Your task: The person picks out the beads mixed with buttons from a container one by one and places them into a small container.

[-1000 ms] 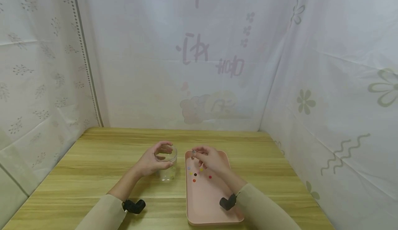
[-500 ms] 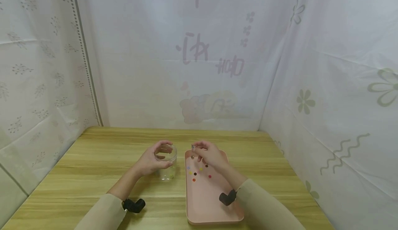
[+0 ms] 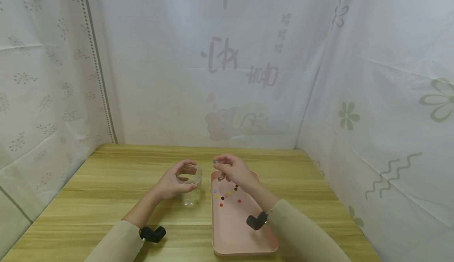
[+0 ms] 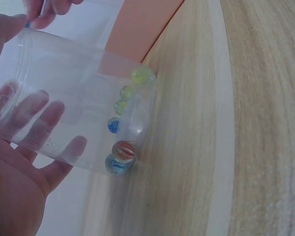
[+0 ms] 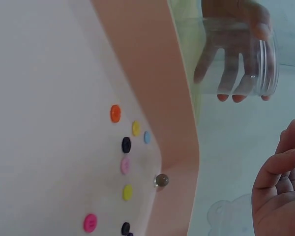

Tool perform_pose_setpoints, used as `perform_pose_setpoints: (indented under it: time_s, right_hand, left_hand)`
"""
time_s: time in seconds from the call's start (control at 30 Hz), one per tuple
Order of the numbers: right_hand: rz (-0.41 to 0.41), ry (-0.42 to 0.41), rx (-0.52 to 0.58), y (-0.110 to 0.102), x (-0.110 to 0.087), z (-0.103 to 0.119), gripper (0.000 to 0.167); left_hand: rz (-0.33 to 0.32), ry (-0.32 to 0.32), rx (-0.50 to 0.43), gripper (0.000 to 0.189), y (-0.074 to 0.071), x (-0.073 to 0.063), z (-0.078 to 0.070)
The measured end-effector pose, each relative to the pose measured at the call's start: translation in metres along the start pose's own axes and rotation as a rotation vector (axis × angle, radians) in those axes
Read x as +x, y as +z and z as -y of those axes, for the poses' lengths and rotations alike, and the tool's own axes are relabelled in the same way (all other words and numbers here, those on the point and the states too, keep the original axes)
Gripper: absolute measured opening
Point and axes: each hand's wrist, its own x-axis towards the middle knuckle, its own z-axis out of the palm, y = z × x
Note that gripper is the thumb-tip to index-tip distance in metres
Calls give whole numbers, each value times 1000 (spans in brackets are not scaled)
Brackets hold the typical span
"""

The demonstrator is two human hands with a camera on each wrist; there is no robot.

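Note:
My left hand grips a clear jar near its rim, with the jar standing upright on the table. Several glass marbles lie at its bottom, among them a yellow-green marble, a blue marble and an orange-striped marble. To the right of the jar's mouth, my right hand pinches a small bluish marble between thumb and forefinger, mostly hidden by the fingertips. Below that hand is a pink tray. One clear marble lies in its far left corner.
Several small buttons are scattered in the tray's far half, including an orange button, a black button and a magenta button. The wooden table extends around jar and tray. Patterned white curtains enclose its back and sides.
My right hand has risen from the tray with the marble and shifted left toward the jar, uncovering dark buttons beneath. The left hand and jar have stayed put.

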Motion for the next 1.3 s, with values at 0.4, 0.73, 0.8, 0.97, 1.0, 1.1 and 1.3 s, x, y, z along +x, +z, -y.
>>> perform_pose_setpoints:
  time_s: [0.4,0.73,0.8,0.97,1.0,1.1,1.3]
  right_hand:
    - [53,-68,33,17,4,29,30]
    - [96,-57,36,28,7,35,29]
    - [105,-53,31,30,8,35,29]
    - [111,-50,17,35,10,37,31]
    - [111,-47,16,36,10,38,31]
    - [114,-54,10,38,10,39,34]
    - [121,-55,8,42,11,38,34]
  left_hand:
    - [-1,-6,7,70,0,0,1]
    - [16,-6,5,74,-1,0,1]
    - [18,-7,1,73,-1,1,1]
    - [19,-4,-4,72,-1,0,1]
    - [19,-4,-5,71,-1,0,1]
    - [18,-6,-4,71,-1,-1,1]
    - [16,-10,1,71,-1,0,2]
